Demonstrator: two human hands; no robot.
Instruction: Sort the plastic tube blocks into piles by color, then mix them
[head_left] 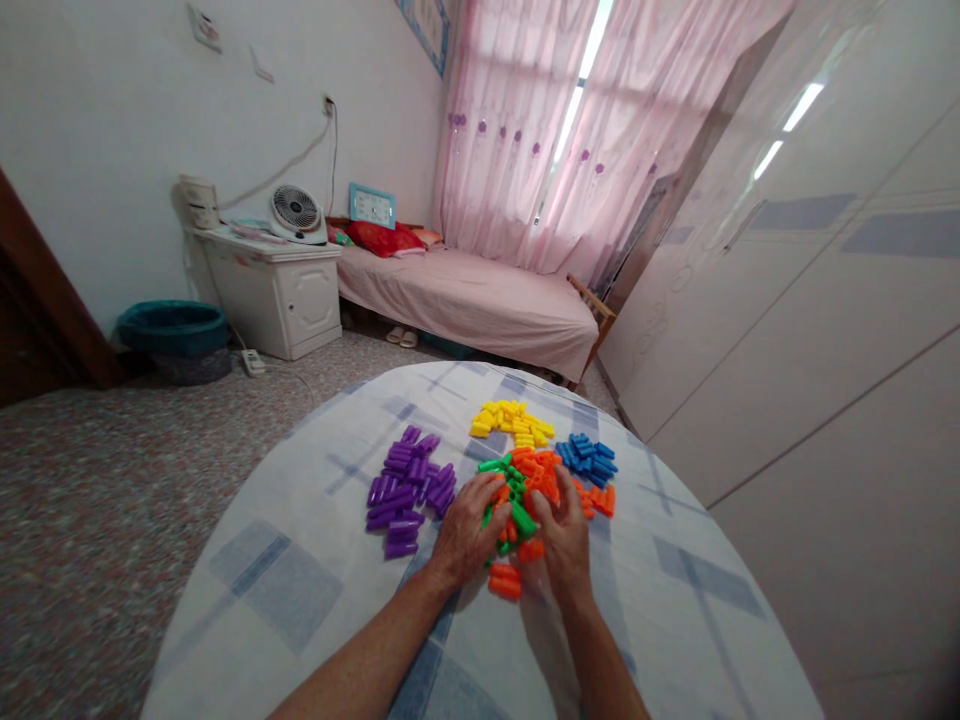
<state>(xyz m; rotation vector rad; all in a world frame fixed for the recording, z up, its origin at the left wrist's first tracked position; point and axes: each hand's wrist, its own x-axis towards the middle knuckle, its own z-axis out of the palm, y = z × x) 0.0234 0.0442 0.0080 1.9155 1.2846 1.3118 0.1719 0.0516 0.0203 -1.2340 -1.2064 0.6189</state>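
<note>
A mixed heap of small plastic bullet-shaped pieces lies on the round table, with green pieces (516, 486) and orange pieces (536, 470) jumbled together. My left hand (471, 530) rests against the heap's left side, its thumb and fingers apart and curved over green and orange pieces. From the right, my right hand (564, 535) touches the orange pieces, thumb spread away from the fingers. Some fingertips are hidden among the pieces. To the left is a group of purple pieces (405, 485); yellow pieces (510, 420) lie behind the heap, and blue pieces (585, 458) sit at the back right.
A checked cloth covers the round table (277, 570). Beyond it stand a bed (480, 290), a white cabinet (311, 300) with a fan (295, 210), and a teal-lined bin (176, 330). A glossy wardrobe (810, 380) runs along the right.
</note>
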